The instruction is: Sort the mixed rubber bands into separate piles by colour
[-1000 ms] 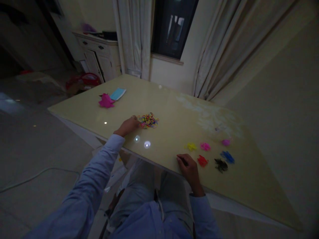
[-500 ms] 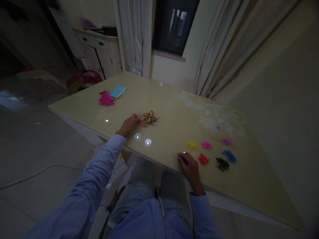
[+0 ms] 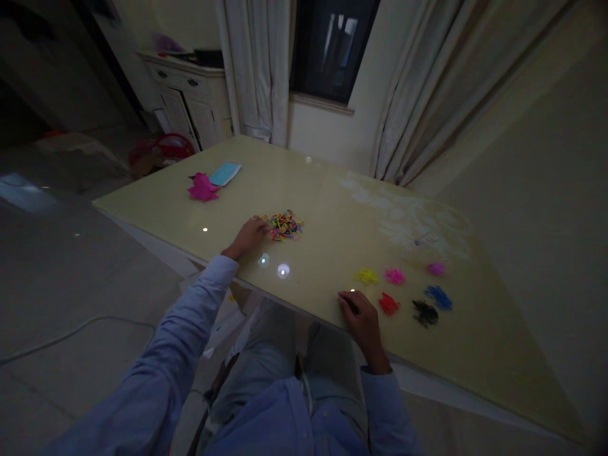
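Note:
A pile of mixed-colour rubber bands (image 3: 285, 226) lies near the middle of the table. At its left edge is my left hand (image 3: 249, 235), fingers bent together and their tips touching the bands; what they pinch is too small to make out. My right hand (image 3: 361, 318) rests by the table's front edge with its fingers curled and thumb against them. Anything in it is hidden. To its right lie small sorted heaps: yellow bands (image 3: 366, 277), red bands (image 3: 389, 304), pink bands (image 3: 394, 276), black bands (image 3: 425, 313) and blue bands (image 3: 438, 297).
A purple lump (image 3: 436, 269) sits beyond the blue heap, near a small clear item (image 3: 420, 241). Toward the table's far left are a magenta crumpled piece (image 3: 203, 187) and a light blue flat packet (image 3: 225, 173). The table's front edge runs close before my body.
My left hand's fingers have shifted very slightly at the pile's edge. My right hand and the sorted heaps stay where they were.

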Motion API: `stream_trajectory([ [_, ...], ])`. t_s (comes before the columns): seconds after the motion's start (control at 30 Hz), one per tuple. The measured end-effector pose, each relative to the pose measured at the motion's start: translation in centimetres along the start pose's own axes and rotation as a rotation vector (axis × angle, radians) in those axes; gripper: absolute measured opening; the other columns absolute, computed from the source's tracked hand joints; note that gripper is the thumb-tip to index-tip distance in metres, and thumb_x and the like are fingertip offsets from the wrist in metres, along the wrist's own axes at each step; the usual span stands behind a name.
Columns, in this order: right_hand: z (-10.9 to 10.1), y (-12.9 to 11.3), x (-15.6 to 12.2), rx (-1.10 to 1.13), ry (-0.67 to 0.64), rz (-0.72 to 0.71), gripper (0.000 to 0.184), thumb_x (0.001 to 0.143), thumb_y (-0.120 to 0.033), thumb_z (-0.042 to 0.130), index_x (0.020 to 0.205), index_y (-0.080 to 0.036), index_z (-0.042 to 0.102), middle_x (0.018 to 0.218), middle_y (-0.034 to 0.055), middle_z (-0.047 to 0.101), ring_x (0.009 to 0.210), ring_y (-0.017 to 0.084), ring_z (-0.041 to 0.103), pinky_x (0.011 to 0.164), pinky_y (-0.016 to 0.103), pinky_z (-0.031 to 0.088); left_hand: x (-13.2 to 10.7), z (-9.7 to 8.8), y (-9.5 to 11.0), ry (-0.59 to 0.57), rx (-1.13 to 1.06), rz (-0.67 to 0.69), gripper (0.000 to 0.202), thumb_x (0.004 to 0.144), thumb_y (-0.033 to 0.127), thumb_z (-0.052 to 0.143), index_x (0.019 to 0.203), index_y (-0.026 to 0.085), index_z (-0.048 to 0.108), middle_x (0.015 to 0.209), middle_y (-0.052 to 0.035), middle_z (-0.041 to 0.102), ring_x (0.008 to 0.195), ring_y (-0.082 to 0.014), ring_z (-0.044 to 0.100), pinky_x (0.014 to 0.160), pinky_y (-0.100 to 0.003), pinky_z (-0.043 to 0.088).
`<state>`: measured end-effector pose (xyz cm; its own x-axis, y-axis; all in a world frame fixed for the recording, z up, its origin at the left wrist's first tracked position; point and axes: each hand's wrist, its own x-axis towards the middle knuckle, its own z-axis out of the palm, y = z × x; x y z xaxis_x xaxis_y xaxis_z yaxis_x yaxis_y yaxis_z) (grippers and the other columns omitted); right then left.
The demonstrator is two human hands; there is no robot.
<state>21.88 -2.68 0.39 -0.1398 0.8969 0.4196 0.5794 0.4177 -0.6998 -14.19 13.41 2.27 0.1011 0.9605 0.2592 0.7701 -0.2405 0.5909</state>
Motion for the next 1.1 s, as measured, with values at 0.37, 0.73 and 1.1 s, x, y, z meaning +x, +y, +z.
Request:
stream_trajectory([
  [0.37,0.0,-0.3,0.1,0.005,-0.008,0.023,0.017,0.093,-0.030,0.055,0.093,-0.021,0.069,0.088,0.0075,0.069,0.081,0.020,0.065,0.072,0.033,0.053,-5.9,-1.0,8.9,-0.225,-1.335,-0.409,0.039,0.069,0.043,0.074,0.072,0.017,0.045,0.068,0.0030,0.044,0.052,-0.0054,0.030,0.048,-0.020,0.025],
  [0.73,0.0,-1.0,0.0,0.025,-0.003,0.051,0.016,0.092,-0.025,0.054,0.094,-0.020,0.069,0.087,0.0061,0.069,0.081,0.018,0.064,0.074,0.030,0.050,-8.4,-0.3,20.2,-0.517,-1.834,-0.481,0.023,0.075,0.027,0.076,0.080,0.016,0.057,0.087,-0.0006,0.054,0.052,-0.0013,0.032,0.045,-0.014,0.029],
  [1.1,0.5,-0.5,-0.4,0.043,-0.015,0.051,0.016,0.089,-0.018,0.052,0.092,-0.020,0.067,0.086,0.0063,0.065,0.079,0.018,0.060,0.072,0.030,0.048,-5.4,10.2,22.7,-0.163,-0.649,0.003,0.015,0.087,0.027,0.058,0.076,0.017,0.060,0.077,-0.0033,0.061,0.074,-0.0144,0.055,0.071,-0.028,0.045],
])
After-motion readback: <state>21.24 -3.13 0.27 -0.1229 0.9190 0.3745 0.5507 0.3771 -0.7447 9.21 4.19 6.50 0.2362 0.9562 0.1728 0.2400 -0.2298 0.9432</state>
